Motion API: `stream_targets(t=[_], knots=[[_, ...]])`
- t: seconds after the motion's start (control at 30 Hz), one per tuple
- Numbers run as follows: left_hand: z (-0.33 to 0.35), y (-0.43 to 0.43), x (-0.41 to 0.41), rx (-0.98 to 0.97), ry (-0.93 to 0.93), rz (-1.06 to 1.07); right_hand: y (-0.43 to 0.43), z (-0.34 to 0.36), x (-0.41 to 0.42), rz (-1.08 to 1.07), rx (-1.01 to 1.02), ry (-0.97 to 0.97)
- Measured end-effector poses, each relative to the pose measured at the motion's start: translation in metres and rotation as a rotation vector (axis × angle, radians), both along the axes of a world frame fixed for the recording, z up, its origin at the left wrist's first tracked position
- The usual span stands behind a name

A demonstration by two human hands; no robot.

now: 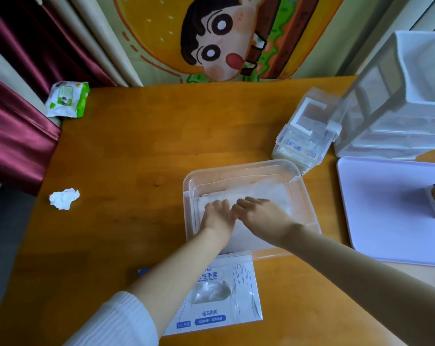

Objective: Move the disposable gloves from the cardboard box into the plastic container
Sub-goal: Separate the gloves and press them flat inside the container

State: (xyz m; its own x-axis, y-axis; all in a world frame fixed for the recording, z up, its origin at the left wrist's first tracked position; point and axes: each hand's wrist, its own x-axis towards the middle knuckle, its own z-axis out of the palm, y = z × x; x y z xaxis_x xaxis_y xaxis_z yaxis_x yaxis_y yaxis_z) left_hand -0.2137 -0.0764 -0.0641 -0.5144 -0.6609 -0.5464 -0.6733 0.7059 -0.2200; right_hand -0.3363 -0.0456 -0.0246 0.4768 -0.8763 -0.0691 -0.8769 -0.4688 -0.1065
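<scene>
gloves (pixel 261 193) in container (pixel 239 168) — cardboard box (pixel 224 308) just beside

Head-worn wide view, steeply down, close over the table (pixel 136 146).

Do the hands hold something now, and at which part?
Nothing is held. The left hand and right hand press flat on the gloves in the container.

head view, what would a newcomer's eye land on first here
First the two hands: the left hand and right hand lie side by side, pressing on the white disposable gloves inside the clear plastic container at mid-table. Next is the big cartoon face on the hanging behind the table, then the cardboard box lying on the container's near side.
</scene>
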Motion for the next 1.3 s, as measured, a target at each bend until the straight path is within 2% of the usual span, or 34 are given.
stream_targets(t=[0.07, 0.13, 0.27, 0.47, 0.63, 0.77, 0.9, 0.97, 1.1, 1.2, 1.3], knots=[[0.001, 0.000, 0.000, -0.009, -0.008, 0.002, -0.006, -0.006, -0.007, -0.143, 0.303, 0.161], [0.005, -0.001, 0.001, 0.027, -0.004, 0.082, -0.010, -0.010, -0.014, -0.222, 0.449, 0.327], [0.007, -0.006, 0.004, 0.087, -0.029, 0.206, -0.011, -0.022, -0.022, -0.242, 0.337, 0.514], [0.003, -0.008, 0.000, 0.059, -0.159, 0.126, -0.012, -0.033, -0.027, -0.222, 0.336, 0.646], [-0.001, -0.007, 0.000, -0.024, -0.259, 0.011, -0.011, -0.035, -0.028, -0.239, 0.348, 0.601], [0.003, -0.004, 0.004, -0.041, -0.268, 0.014, -0.013, -0.024, -0.024, -0.249, 0.418, 0.542], [0.020, 0.002, 0.011, -0.038, -0.230, 0.004, -0.007, 0.001, -0.025, -0.338, 0.514, 0.273], [0.035, 0.003, 0.015, -0.047, -0.128, -0.003, -0.001, 0.016, -0.021, -0.372, 0.437, 0.134], [0.065, 0.014, 0.036, -0.122, 0.318, 0.033, 0.027, 0.038, -0.002, -0.374, 0.084, -0.142], [0.078, 0.028, 0.061, -0.204, 0.642, 0.031, 0.058, 0.040, 0.016, -0.230, -0.143, -0.396], [0.074, 0.046, 0.089, -0.381, 0.888, 0.109, 0.090, 0.029, 0.032, -0.030, -0.164, -0.412]])
